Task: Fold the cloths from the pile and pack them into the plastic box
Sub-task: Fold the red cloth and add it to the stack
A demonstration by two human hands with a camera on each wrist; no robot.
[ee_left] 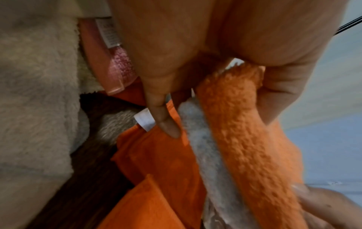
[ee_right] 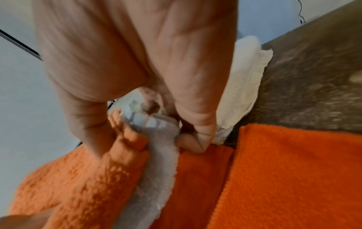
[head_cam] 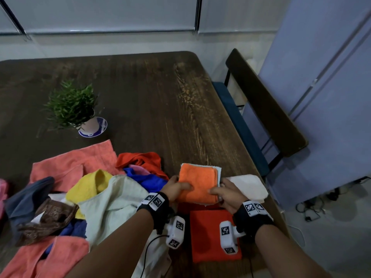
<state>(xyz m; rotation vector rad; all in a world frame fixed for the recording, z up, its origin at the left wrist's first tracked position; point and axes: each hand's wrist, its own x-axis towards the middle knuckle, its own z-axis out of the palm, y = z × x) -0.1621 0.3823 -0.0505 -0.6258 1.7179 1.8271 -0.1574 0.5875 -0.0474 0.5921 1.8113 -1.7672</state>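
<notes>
red folded cloth lies flat on the surface nearest me, between my two wrists. just beyond it i hold the orange folded cloth up off the surface, both hands on its near edge. my left hand clamps the left near corner, thumb on top and fingers curled under; the left wrist view shows the orange pile pinched with a pale grey-white layer against it. my right hand clamps the right near corner the same way, thumb on the orange face, fingers tucked under the pale layer. so both grips are closed on this one cloth, neither free.

the cloth's long axis runs away from me, near to far, with the folded stack edges showing on its right side. a white folded cloth sits on the surface just right of my right hand, near the surface edge. the unfolded pile spreads to my left, well apart from the right hand, so the left hand is nearer for the next pick.

no plastic box shows in any view, so i can't tell which way the held cloth must travel. my guess: it gets set down on the folded ones first. farther off, a potted plant and a chair at right.
</notes>
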